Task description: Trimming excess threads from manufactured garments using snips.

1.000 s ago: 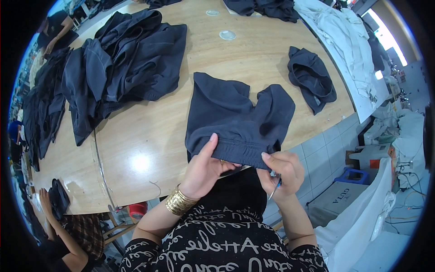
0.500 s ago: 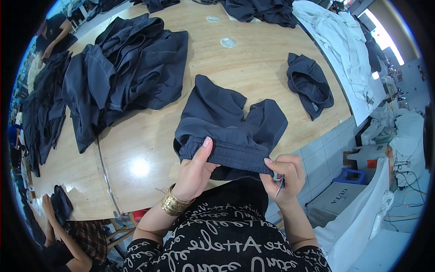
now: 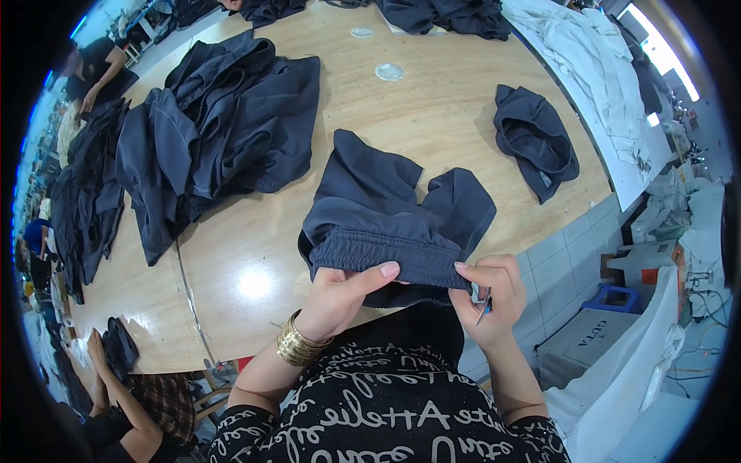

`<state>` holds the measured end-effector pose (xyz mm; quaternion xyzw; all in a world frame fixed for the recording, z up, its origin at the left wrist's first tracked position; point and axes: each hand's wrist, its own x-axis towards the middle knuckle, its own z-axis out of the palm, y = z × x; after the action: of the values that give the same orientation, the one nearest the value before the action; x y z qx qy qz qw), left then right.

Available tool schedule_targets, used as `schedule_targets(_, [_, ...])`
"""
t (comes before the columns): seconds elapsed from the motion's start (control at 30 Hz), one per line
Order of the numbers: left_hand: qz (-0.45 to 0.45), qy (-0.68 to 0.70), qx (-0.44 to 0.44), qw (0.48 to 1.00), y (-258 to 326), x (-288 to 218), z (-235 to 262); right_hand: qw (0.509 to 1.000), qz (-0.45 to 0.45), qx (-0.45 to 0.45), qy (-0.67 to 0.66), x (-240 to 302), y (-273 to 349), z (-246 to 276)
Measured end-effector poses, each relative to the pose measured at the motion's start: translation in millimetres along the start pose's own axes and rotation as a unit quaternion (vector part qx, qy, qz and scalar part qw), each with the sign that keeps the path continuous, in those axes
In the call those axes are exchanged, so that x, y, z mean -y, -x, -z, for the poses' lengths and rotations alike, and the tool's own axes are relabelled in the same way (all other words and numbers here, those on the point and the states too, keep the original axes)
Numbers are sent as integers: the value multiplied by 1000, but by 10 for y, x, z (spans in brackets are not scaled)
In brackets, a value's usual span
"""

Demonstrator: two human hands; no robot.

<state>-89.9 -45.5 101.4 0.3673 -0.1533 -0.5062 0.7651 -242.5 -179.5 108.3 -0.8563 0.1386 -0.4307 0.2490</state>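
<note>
A pair of dark navy shorts lies on the table before me, its gathered elastic waistband toward my body and its legs pointing away. My left hand grips the waistband near its middle, thumb on top and fingers tucked inside. At the right end, my right hand pinches the band between thumb and fingers. A small pointed metal tool with a bit of blue also sits in that right hand, mostly hidden by the palm.
A large heap of dark garments covers the table's left side. One crumpled dark garment lies at the right. White cloth is piled beyond the right edge. A grey box stands on the floor. Co-workers' arms show at the left.
My left hand has slid right along the waistband, its thumb now closer to my right hand. My right hand keeps its pinch at the band's end. The view has shifted slightly.
</note>
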Motion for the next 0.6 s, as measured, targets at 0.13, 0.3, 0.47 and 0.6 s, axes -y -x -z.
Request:
schedule_targets(0.13, [33, 8, 14, 999, -9, -21, -40, 1000, -20, -1, -6, -27, 17, 38])
schedule_targets(0.3, [85, 24, -28, 996, -27, 13, -124, 988, -66, 135, -29, -115, 56, 36])
schedule_targets(0.47, [76, 24, -52, 996, -30, 62, -168, 967, -132, 194, -95, -31, -62, 253])
schedule_targets(0.6, [62, 8, -51, 997, -34, 64, -210, 967, -171, 144, -124, -1, -64, 323])
